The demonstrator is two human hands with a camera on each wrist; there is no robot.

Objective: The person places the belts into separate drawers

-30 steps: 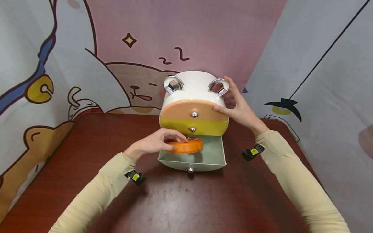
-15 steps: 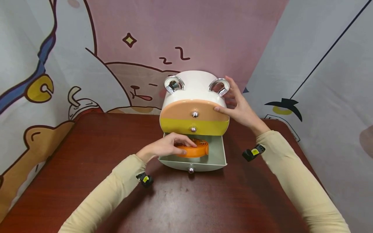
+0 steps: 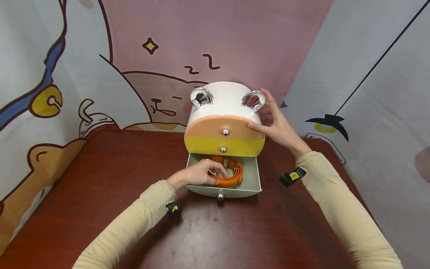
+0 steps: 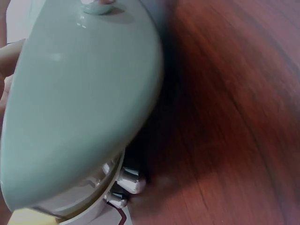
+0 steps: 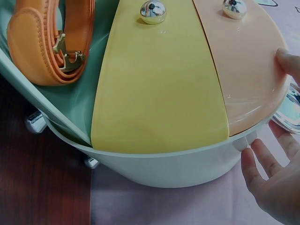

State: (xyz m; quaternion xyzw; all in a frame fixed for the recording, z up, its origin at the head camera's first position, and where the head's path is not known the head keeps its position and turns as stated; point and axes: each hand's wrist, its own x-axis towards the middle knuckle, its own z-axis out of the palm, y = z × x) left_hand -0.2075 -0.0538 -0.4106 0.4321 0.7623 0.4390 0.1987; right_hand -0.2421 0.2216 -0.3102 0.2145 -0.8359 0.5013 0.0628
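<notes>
A coiled orange belt (image 3: 237,175) with gold metal fittings lies in the pulled-out pale green bottom drawer (image 3: 252,178). My left hand (image 3: 198,173) holds the near left side of the coil, thumb outside and fingers inside it. In the left wrist view the drawer's green front (image 4: 79,93) fills the left half and hides most of that hand. My right hand (image 3: 280,129) grips the right side of the white drawer organizer (image 3: 225,98), thumb on the peach top drawer (image 5: 253,61) and fingers behind at its side. The yellow middle drawer (image 5: 159,93) is closed.
Two shiny silver ears (image 3: 201,98) stick up on the organizer's top. Round silver knobs are on the drawer fronts. The organizer stands at the back of a dark red wooden table (image 3: 134,157), before a cartoon-printed cloth (image 3: 252,37).
My left hand has moved right and lower with the belt, and the coil has tipped from upright-looking to lying flatter in the green drawer. My right hand stays where it was.
</notes>
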